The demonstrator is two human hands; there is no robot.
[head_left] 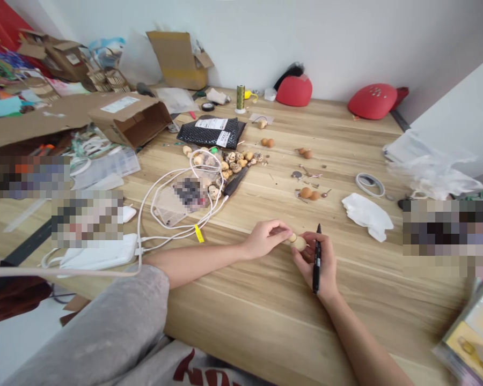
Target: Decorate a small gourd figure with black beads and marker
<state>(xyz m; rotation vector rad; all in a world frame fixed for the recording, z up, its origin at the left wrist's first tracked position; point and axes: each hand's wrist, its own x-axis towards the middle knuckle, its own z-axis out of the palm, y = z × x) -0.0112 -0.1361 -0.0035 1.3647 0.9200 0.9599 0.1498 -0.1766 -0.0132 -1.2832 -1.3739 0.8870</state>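
Observation:
Between my two hands is a small pale gourd (299, 244), held low over the wooden table (241, 300). The fingertips of my left hand (268, 239) pinch its narrow end. My right hand (324, 262) touches the gourd's round end with thumb and fingers, and it also holds a black marker (316, 260) upright against the fingers. Beyond my hands lie brown small gourds (309, 193), with another pair (267, 142) farther back. A pile of pale and speckled gourds (235, 162) sits to the left, partly behind a white cable.
A looped white cable (156, 182) runs to a white power bank (100, 252) at left. Behind it are a black bubble mailer (211, 132) and an open cardboard box (131, 120). At right lie a tape roll (370, 184), a crumpled white cloth (366, 214) and plastic bags (430, 163).

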